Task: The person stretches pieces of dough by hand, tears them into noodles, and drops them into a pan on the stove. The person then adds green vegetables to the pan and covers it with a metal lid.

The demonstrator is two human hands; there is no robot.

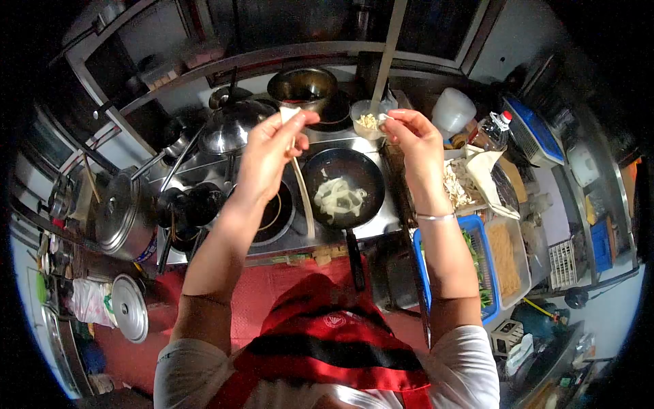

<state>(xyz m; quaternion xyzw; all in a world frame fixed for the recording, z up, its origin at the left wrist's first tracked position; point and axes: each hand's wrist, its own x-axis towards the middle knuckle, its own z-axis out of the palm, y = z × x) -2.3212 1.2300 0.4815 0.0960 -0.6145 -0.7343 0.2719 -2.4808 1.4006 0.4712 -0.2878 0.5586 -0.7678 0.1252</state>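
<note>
and now, with the right hand [417, 140], pinches a tiny white bit [385, 116] between thumb and forefinger, tips pressed close, out past the far right rim of the frying pan [364, 170]! over to the left hand [271, 143]: clasps a white piece [289, 114] in bent fingers, up past the pan's far left rim. just below that, shows a long pale strip [302, 191] slanting down along the pan's left side; cannot tell of any join with the white piece.

back along the right arm, wears a thin band [434, 217] at the wrist, to the right of the pan.

down into the frying pan: holds flat white strips [340, 198] in a loose tangle, and points a dark handle [354, 259] toward the red apron [327, 334] on the near side.

just behind the pan's right rim, a clear tub [368, 133] of chopped pale bits [368, 121]! behind and left of the pan, a wide metal bowl [289, 78].

to the pan's right, pale shreds [458, 187] beside a draped white sheet [485, 180]; farther back there, a bottle [492, 136] with a red cap. right and nearer than the pan, a blue basket [492, 310] with green leaves [485, 290], right beside a clear box [526, 262] of something tan. and far left of the pan, a large lidded pot [122, 211]!
</note>
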